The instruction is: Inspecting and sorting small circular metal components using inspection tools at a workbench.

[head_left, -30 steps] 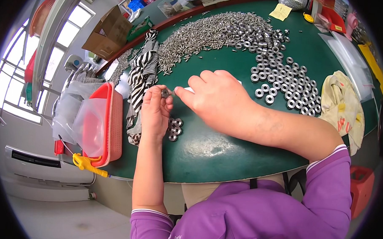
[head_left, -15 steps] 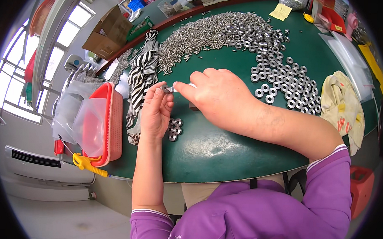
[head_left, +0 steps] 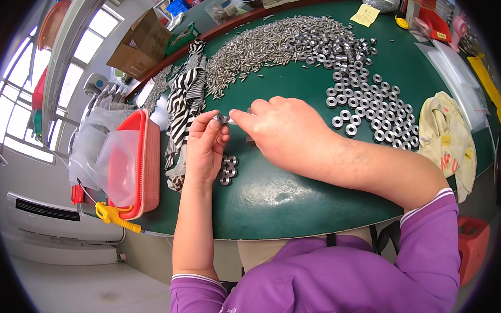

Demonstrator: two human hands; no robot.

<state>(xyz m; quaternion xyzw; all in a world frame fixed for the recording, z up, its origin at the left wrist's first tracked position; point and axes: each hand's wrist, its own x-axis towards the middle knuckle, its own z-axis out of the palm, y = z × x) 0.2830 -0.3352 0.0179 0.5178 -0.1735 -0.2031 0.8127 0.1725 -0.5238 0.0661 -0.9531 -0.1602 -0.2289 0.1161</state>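
My left hand (head_left: 204,146) pinches a small metal ring (head_left: 221,119) between thumb and fingertips, above the green bench (head_left: 276,199). My right hand (head_left: 287,127) curls just beside it, index finger pointed at the ring; whether it grips anything I can't tell, as its own back covers the other fingers. With so little of the ring caught, a sideways push could flip it loose, perhaps down among the finished-looking rings (head_left: 227,171) near my left wrist. A greyish piece (head_left: 250,140) behind my right hand is mostly hidden; the ring's bore is too small to read.
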